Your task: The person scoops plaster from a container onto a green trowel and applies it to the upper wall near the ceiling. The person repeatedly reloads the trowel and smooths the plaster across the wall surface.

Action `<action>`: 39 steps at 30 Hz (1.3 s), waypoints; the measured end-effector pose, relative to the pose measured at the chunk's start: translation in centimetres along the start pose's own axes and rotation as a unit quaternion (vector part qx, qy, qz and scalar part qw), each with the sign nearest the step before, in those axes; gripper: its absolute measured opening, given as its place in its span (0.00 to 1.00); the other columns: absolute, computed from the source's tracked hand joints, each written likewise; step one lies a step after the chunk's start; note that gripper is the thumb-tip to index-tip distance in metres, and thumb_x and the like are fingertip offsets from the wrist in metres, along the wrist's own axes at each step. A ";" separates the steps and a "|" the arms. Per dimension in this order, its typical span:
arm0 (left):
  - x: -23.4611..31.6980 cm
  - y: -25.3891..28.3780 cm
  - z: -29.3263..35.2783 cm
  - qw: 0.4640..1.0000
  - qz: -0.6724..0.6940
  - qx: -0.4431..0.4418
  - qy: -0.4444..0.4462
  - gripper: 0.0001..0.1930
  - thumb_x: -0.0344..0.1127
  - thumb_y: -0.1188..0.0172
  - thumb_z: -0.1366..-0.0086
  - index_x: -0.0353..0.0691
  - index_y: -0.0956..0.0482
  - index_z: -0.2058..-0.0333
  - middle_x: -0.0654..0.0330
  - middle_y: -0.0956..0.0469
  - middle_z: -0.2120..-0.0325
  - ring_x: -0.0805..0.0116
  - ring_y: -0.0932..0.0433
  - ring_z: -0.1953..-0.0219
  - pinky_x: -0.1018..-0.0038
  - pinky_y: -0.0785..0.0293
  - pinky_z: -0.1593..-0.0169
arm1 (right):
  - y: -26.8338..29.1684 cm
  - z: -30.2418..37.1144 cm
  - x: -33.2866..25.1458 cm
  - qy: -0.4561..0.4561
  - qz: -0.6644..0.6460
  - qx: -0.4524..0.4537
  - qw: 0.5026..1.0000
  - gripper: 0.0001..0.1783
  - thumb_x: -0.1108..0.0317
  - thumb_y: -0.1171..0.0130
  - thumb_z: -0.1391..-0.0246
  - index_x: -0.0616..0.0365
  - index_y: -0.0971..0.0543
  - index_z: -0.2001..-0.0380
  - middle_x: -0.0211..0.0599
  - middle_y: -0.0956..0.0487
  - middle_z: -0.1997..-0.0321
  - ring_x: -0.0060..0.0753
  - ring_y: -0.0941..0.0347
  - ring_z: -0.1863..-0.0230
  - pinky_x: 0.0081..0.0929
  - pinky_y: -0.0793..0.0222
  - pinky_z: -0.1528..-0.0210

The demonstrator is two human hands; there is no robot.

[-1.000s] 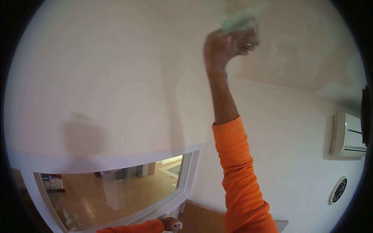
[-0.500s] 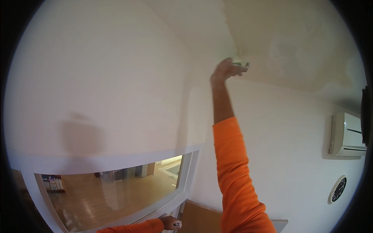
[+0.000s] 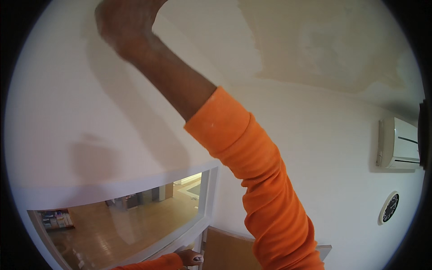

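My right hand (image 3: 128, 24) is raised high at the upper left, near where the white wall (image 3: 49, 90) meets the ceiling. Its wrist is bent and the back of the hand faces me, so the fingers and anything in them are hidden or cut off by the top edge. Low in the view, my left hand (image 3: 191, 258) is closed beside the white window frame (image 3: 204, 227). A pale bit shows at its fingers, too small to name. Across the ceiling spreads a beige, uneven patch (image 3: 288, 54) with a ragged edge.
An air conditioner (image 3: 402, 144) and a round black-faced clock (image 3: 389, 208) hang on the right-hand wall. Behind the window glass lies a wood-floored room (image 3: 99, 229) with shelves. A brown board (image 3: 227, 249) stands below, near my left hand.
My right hand has swung from the ceiling corner, where it held a small flat tool, to the upper left and closer to me. My left hand stays low by the window frame.
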State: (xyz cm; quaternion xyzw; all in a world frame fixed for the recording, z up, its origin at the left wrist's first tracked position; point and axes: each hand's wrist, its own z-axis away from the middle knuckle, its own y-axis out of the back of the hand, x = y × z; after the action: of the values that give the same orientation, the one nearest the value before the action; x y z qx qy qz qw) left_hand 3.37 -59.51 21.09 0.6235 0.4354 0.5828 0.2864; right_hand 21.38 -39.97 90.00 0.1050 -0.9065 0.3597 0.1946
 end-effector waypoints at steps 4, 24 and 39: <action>6.8 4.4 0.2 0.999 -0.033 -0.017 -0.003 0.23 0.54 0.42 0.37 0.40 0.20 0.58 0.51 0.17 0.66 0.52 0.18 0.63 0.63 0.24 0.56 | 6.8 3.8 4.5 0.086 -0.076 -0.074 0.991 0.36 0.67 0.54 0.38 0.76 0.52 0.33 0.81 0.42 0.37 0.74 0.36 0.41 0.62 0.35 0.42; 0.6 2.2 1.9 0.987 -0.159 0.012 -0.015 0.18 0.54 0.45 0.33 0.47 0.19 0.59 0.55 0.18 0.65 0.59 0.20 0.61 0.64 0.26 0.54 | 50.4 38.6 15.2 -0.816 -0.154 0.164 0.533 0.24 0.65 0.51 0.48 0.61 0.29 0.47 0.35 0.26 0.52 0.36 0.27 0.51 0.34 0.28 0.49; 3.7 5.9 -4.6 0.980 0.171 -0.045 0.096 0.13 0.39 0.39 0.36 0.37 0.20 0.59 0.53 0.19 0.64 0.59 0.20 0.65 0.67 0.25 0.59 | 59.6 47.9 11.7 -0.533 0.331 -0.497 0.600 0.27 0.70 0.25 0.65 0.65 0.21 0.58 0.48 0.19 0.58 0.41 0.22 0.56 0.34 0.28 0.48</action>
State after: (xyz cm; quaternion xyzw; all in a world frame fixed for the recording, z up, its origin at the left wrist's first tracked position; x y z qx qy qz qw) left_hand -0.15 -59.68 28.63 0.6168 0.3206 0.6992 0.1671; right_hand -22.14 -30.95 26.71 -0.1425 -0.8608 -0.2261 -0.4332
